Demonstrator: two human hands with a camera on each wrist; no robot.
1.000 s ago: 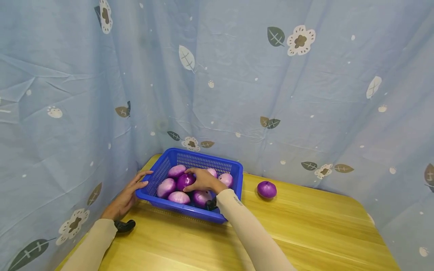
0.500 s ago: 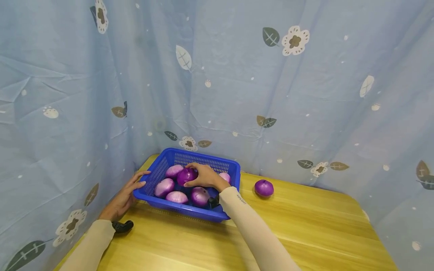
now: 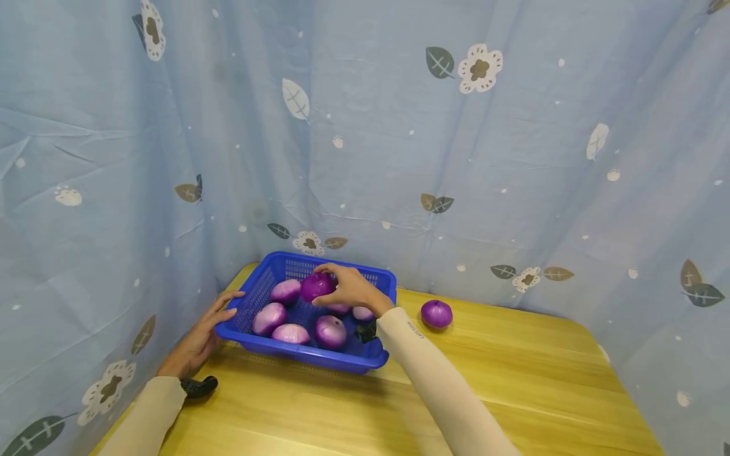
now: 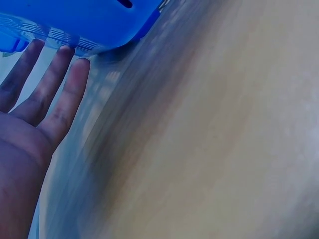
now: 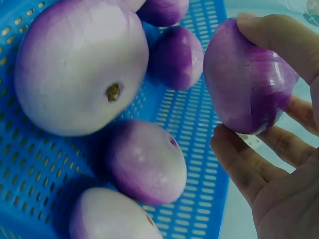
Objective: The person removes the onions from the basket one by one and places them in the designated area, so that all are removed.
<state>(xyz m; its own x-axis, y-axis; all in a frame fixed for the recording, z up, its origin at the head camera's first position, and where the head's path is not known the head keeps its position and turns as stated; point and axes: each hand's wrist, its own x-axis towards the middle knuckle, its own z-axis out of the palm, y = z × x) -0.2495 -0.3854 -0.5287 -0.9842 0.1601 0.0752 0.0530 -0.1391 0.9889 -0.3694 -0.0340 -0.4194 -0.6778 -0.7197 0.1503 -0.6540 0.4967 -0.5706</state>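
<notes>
A blue plastic basket (image 3: 302,358) holds several purple onions, among them a pale one (image 3: 269,318) on the left and a rounder one (image 3: 331,332) near the front. My right hand (image 3: 355,290) holds a dark purple onion (image 3: 317,287) between thumb and fingers, above the others. In the right wrist view, this onion (image 5: 249,79) hangs beside the perforated basket wall, thumb on top and fingers below. My left hand (image 3: 196,339) touches the basket's left rim. Its fingers look straight against the basket in the left wrist view, where the hand (image 4: 30,134) is partly cut off.
Another purple onion (image 3: 436,313) sits on the wooden table (image 3: 530,380), right of the basket. A blue patterned curtain (image 3: 371,158) hangs behind and along the left side, close to the basket. Black wrist devices, such as the left one (image 3: 199,386), are on both wrists.
My right hand has lifted the dark onion up from among the others. My left hand stays at the basket's left rim. The whole head view has shifted slightly.
</notes>
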